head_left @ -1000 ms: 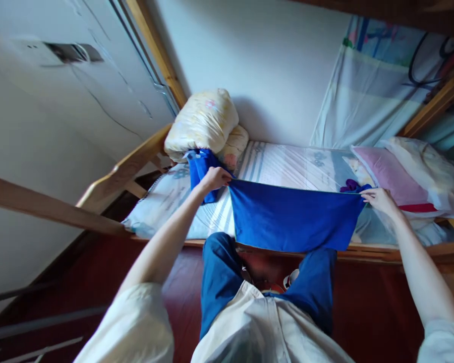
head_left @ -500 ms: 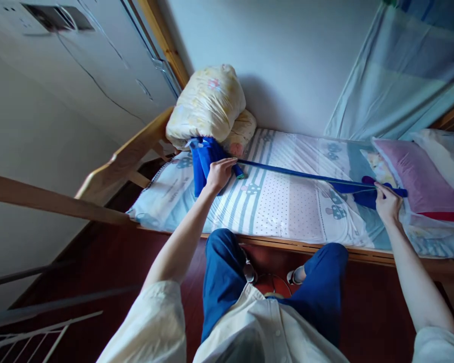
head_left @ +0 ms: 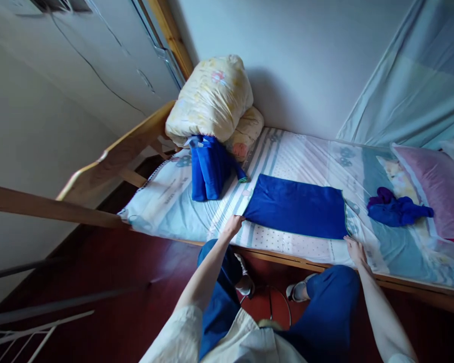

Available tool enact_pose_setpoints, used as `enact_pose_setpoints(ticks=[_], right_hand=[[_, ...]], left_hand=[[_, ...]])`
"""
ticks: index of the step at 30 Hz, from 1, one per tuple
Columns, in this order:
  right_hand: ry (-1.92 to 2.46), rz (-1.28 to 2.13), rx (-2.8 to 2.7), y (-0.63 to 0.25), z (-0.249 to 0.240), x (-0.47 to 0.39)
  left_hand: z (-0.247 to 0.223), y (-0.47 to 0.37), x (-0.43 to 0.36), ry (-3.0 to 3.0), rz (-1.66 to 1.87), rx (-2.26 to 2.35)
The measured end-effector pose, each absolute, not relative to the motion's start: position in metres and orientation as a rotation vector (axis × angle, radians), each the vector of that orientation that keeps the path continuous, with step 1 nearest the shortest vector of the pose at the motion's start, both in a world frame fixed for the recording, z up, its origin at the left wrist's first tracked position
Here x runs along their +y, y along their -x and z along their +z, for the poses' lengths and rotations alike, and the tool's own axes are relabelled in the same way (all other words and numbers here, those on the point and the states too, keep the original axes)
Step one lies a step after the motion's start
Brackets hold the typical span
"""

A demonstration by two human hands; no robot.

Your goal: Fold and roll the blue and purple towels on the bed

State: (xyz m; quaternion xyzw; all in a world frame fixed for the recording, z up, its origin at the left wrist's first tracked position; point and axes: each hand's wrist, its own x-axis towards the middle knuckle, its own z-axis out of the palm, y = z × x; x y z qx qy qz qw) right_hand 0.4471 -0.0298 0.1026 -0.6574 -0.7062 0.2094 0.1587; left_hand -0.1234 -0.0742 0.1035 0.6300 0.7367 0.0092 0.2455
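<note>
A blue cloth [head_left: 297, 206] lies spread as a rectangle on the bed sheet. My left hand [head_left: 234, 225] is closed on its near left corner, and my right hand [head_left: 356, 249] grips the near right corner. Left of it, folded blue cloths [head_left: 208, 169] rest against the cream quilt [head_left: 212, 98]. To the right lies a crumpled blue and purple cloth [head_left: 397, 209], close to the pink pillow [head_left: 431, 186].
A wooden bed end [head_left: 109, 156] and a rail [head_left: 53, 204] stand at the left. The bed's front edge [head_left: 287, 258] runs just before my knees. A pale curtain [head_left: 404, 96] hangs at the back right.
The cloth between my hands was a narrow taut strip and now lies flat and wide on the bed. Both hands have come lower and nearer to me, and the right one has moved left.
</note>
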Motion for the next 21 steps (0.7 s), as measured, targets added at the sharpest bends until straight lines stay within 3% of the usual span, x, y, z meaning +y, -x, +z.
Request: enact_pose_setpoints(ticks=[6,15,21], right_hand=[[1.944,0.762,-1.946,-0.462,0.083,-0.045],[1.941,0.714,-2.107,-0.465,0.091,-0.070],[2.453,0.758,-2.399,-0.444,0.123,-0.059]], left_hand=[[0.088,0.126,-0.094,-1.671,-0.119,2.041],[0.093,0.122,-0.132,-1.774,-0.304,1.984],[0.083,0.109,-0.118,-1.975,-0.442,1.879]])
